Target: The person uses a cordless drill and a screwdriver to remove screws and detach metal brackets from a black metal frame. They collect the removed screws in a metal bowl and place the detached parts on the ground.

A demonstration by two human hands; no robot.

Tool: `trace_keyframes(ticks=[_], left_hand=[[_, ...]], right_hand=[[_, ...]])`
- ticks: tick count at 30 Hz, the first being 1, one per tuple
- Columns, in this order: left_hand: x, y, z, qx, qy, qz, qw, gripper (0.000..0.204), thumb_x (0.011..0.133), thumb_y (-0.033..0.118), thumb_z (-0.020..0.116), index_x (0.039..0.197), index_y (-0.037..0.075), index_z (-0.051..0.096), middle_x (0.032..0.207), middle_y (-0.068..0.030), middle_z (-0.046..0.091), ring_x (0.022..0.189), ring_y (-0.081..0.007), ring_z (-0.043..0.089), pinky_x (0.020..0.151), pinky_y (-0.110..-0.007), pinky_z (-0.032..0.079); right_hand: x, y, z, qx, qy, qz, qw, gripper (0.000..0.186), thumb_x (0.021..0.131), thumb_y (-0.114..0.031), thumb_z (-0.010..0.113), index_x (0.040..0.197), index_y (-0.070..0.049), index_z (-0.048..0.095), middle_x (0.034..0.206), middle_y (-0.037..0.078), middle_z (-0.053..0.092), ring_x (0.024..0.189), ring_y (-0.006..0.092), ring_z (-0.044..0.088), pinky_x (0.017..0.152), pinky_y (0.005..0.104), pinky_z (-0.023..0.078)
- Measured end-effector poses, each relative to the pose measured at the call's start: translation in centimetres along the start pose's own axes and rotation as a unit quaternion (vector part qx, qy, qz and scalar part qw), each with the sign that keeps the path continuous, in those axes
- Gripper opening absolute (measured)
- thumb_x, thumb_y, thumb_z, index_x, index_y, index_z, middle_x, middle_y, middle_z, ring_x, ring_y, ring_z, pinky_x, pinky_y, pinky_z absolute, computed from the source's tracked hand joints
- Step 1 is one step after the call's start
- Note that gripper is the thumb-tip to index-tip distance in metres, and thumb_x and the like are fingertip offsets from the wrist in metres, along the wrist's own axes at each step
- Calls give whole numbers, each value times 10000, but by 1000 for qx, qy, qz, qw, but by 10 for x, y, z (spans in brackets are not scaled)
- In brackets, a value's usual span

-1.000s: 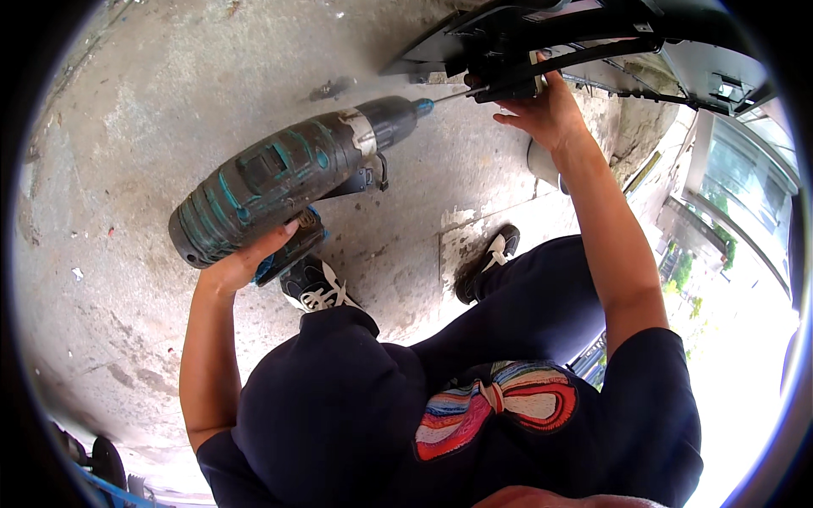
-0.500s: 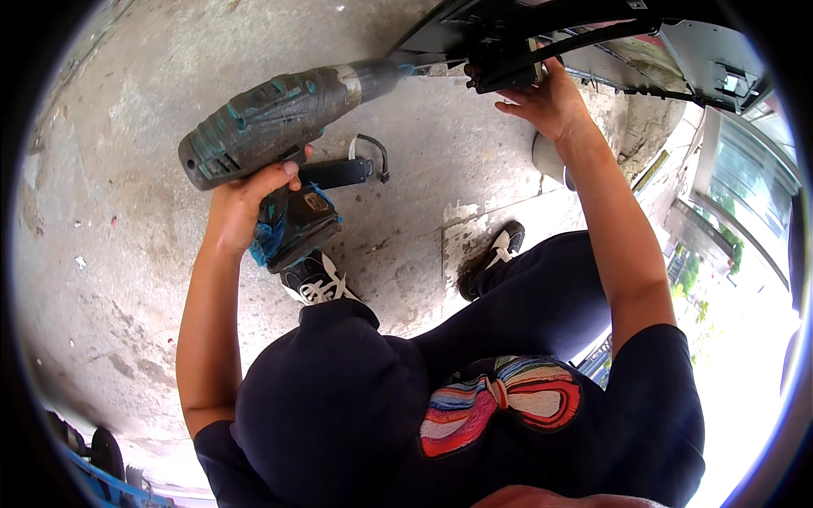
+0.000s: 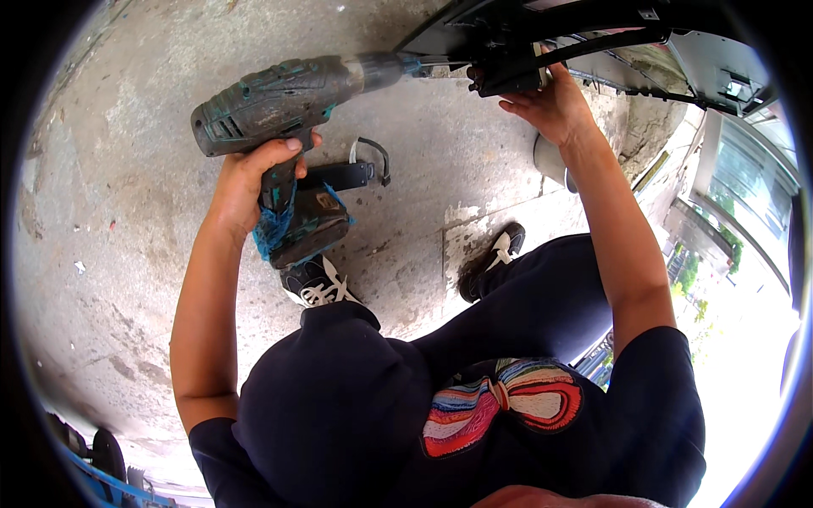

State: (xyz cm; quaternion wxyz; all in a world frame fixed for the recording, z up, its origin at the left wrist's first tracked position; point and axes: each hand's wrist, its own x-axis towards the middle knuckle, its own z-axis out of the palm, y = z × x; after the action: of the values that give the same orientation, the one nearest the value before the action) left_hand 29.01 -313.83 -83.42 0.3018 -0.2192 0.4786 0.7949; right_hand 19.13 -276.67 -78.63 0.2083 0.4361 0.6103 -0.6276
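Note:
My left hand is closed around the grip of a worn dark cordless drill with teal patches. Blue wrapping covers part of its battery base. The long thin bit points right, reaching the black block-shaped part at the underside of a black metal frame; whether its tip sits in a screw I cannot tell. My right hand grips that block from its right side, thumb below it and the other fingers partly hidden behind.
A flat black bar with a short cable lies on the stained concrete floor beyond the battery. A pale round container stands under my right forearm. My shoes are below the drill, and blue equipment is at lower left.
The drill's rear end has risen and shifted slightly right, so the drill lies more level. My left hand moved up with it. My right hand stays nearly still at the block.

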Motion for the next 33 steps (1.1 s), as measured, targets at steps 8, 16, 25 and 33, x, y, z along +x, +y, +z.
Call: trace_keyframes(ticks=[8, 16, 25, 33], left_hand=[[6, -2, -2, -28, 0, -8, 1000, 348, 727, 175, 667, 1025, -2, 637, 906, -98, 680, 630, -135, 559, 604, -260, 471], [8, -1, 1, -25, 2, -2, 1000, 359, 722, 178, 666, 1028, -8, 635, 908, -104, 679, 627, -138, 562, 600, -259, 474], [9, -3, 1, -27, -8, -3, 1000, 358, 735, 182, 661, 1037, -7, 633, 908, -106, 677, 625, -141, 563, 596, -252, 474], [10, -5, 1, -29, -6, -5, 1000, 371, 740, 195, 657, 1050, -7, 627, 913, -108, 674, 627, -142, 567, 589, -246, 475]], right_hand=[[1, -1, -1, 10, -9, 3, 1000, 497, 968, -405, 399, 1278, -18, 371, 1116, 244, 559, 1014, 353, 597, 912, 500, 455], [-4, -1, 3, 14, 4, -6, 1000, 479, 953, -403, 445, 1237, -19, 409, 1090, 228, 561, 992, 351, 600, 915, 507, 452], [-5, -1, 3, 22, 9, -2, 1000, 496, 935, -413, 484, 1220, -12, 419, 1089, 231, 566, 995, 359, 599, 907, 511, 454], [-3, -1, -2, 27, -15, 4, 1000, 650, 928, -438, 516, 1379, -30, 287, 1288, 230, 462, 1160, 390, 506, 977, 522, 396]])
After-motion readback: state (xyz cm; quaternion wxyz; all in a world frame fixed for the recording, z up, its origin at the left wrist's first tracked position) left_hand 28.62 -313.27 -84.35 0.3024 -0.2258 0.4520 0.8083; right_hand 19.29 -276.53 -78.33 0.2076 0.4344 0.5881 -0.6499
